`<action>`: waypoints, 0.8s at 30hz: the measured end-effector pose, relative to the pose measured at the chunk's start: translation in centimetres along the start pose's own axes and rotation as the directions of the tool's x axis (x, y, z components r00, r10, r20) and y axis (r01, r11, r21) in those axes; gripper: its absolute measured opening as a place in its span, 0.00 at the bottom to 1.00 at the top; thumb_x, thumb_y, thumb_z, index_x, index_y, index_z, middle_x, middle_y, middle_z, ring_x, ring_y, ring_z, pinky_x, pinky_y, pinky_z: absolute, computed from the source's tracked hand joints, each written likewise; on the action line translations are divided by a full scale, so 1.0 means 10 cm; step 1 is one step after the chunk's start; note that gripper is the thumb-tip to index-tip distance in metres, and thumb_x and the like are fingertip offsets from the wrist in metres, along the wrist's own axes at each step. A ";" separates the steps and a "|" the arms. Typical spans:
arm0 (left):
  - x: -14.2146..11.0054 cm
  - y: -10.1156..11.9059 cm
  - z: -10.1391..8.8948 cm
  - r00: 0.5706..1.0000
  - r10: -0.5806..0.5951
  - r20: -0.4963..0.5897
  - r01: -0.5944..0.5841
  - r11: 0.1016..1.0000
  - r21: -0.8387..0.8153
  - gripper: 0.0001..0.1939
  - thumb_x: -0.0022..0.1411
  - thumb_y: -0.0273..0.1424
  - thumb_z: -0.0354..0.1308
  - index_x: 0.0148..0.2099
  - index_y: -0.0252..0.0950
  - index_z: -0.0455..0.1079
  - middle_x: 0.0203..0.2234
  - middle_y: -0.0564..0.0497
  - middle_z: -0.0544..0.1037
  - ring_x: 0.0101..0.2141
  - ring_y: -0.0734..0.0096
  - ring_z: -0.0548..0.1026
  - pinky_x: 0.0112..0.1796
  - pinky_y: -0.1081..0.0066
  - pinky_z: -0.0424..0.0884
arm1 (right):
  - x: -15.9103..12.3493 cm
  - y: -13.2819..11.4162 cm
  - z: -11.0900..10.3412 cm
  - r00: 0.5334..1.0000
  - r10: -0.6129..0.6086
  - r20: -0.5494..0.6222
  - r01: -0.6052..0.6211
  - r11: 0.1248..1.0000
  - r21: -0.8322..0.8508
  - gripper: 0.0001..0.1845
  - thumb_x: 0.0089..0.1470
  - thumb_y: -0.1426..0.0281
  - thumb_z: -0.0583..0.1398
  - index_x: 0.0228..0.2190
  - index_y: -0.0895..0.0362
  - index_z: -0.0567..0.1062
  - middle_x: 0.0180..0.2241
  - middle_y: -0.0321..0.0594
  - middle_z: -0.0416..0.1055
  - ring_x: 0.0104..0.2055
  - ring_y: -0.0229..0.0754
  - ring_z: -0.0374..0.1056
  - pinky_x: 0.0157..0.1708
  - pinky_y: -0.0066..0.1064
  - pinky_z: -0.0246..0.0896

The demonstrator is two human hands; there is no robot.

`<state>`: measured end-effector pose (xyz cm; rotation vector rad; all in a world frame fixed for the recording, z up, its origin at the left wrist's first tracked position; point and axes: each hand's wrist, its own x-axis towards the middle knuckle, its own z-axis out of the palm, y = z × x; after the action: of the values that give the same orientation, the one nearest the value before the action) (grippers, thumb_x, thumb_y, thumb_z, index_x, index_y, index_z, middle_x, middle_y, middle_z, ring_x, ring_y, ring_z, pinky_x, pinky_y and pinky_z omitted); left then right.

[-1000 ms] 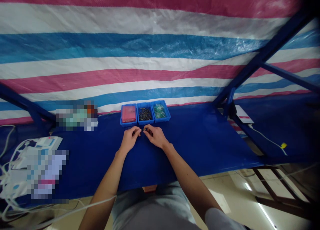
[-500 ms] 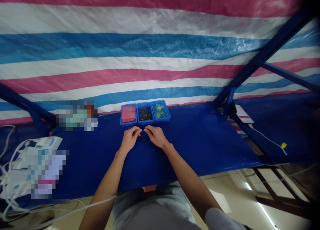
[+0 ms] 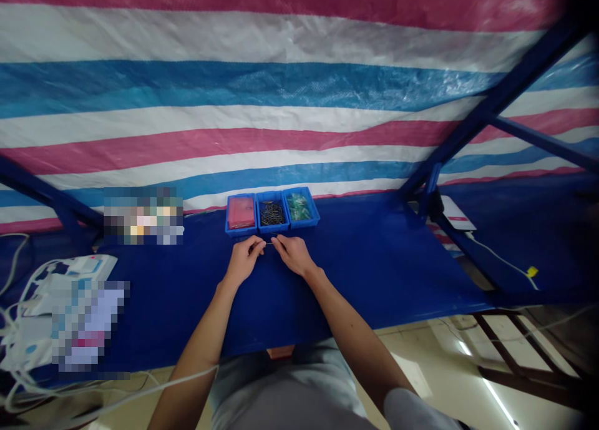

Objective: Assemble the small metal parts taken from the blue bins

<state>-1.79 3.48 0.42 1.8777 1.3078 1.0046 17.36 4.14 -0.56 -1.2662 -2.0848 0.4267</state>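
Observation:
In the head view my left hand (image 3: 246,257) and my right hand (image 3: 292,254) face each other just in front of the blue bins. Both are closed in a fingertip pinch. A thin, pin-like piece (image 3: 269,243) spans the small gap between them; its exact kind is too small to tell. Behind the hands stands the middle blue bin, filled with dark screws or nails (image 3: 271,214). To its left a bin holds flat red pieces (image 3: 241,212), and to its right another holds clear greenish pieces (image 3: 298,206).
The bins stand on a blue table (image 3: 374,261), against a striped plastic sheet (image 3: 281,118). At left lie a white power strip (image 3: 88,266) and tangled cables; some things there are pixelated. A white device (image 3: 456,213) with a cable lies right, beyond a blue frame bar (image 3: 468,130).
My right fingertips have drawn slightly to the right, so the gap between the hands is a little wider. My left hand and the bins stay in place.

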 end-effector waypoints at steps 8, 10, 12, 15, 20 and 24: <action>0.00 0.01 0.00 1.000 0.006 0.008 -0.006 1.000 0.009 0.14 0.69 0.39 0.53 0.34 0.36 0.72 0.24 0.53 0.77 0.27 0.71 0.74 0.34 0.73 0.67 | 0.02 -0.03 -0.03 0.999 0.036 -0.007 -0.035 0.994 0.102 0.27 0.69 0.58 0.48 0.22 0.57 0.68 0.19 0.34 0.64 0.21 0.33 0.57 0.27 0.27 0.45; 0.00 0.00 0.00 1.000 0.002 0.009 -0.003 1.000 0.012 0.14 0.69 0.39 0.53 0.34 0.36 0.72 0.24 0.53 0.77 0.27 0.71 0.74 0.34 0.73 0.68 | 0.02 -0.03 -0.04 0.998 0.054 -0.033 -0.049 0.988 0.149 0.27 0.69 0.58 0.49 0.20 0.57 0.67 0.18 0.32 0.62 0.21 0.32 0.54 0.26 0.27 0.45; 0.00 0.00 0.00 1.000 -0.007 -0.001 0.007 1.000 0.008 0.14 0.69 0.40 0.53 0.34 0.37 0.71 0.24 0.53 0.77 0.26 0.71 0.74 0.33 0.73 0.67 | 0.02 -0.03 -0.07 0.992 0.097 -0.085 -0.078 0.976 0.204 0.28 0.68 0.57 0.49 0.19 0.57 0.66 0.17 0.32 0.59 0.20 0.32 0.53 0.25 0.27 0.45; 0.00 -0.02 0.00 1.000 -0.014 -0.011 0.014 1.000 -0.003 0.14 0.69 0.39 0.53 0.35 0.37 0.71 0.24 0.53 0.76 0.26 0.71 0.74 0.33 0.74 0.67 | 0.01 -0.03 -0.14 0.967 0.173 -0.185 -0.112 0.947 0.300 0.26 0.67 0.56 0.50 0.22 0.57 0.70 0.19 0.33 0.62 0.21 0.33 0.56 0.25 0.26 0.50; 0.00 -0.03 0.00 1.000 -0.019 -0.004 0.019 1.000 0.002 0.14 0.69 0.40 0.53 0.35 0.37 0.71 0.24 0.53 0.76 0.26 0.71 0.73 0.32 0.74 0.66 | -0.01 -0.06 -0.18 0.908 0.214 -0.360 -0.085 0.936 0.342 0.20 0.65 0.57 0.54 0.36 0.57 0.79 0.30 0.40 0.75 0.28 0.38 0.68 0.31 0.28 0.62; 0.00 -0.02 0.00 1.000 -0.022 -0.010 0.022 1.000 0.002 0.14 0.69 0.40 0.53 0.35 0.37 0.71 0.24 0.53 0.76 0.26 0.71 0.73 0.32 0.74 0.67 | 0.13 -0.06 -0.17 0.879 0.226 -0.420 -0.116 0.955 0.271 0.19 0.65 0.58 0.55 0.42 0.57 0.80 0.33 0.42 0.78 0.29 0.39 0.71 0.34 0.29 0.66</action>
<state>-1.87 3.57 0.20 1.8578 1.3327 1.0026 17.75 4.89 1.48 -1.2691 -1.4930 0.4046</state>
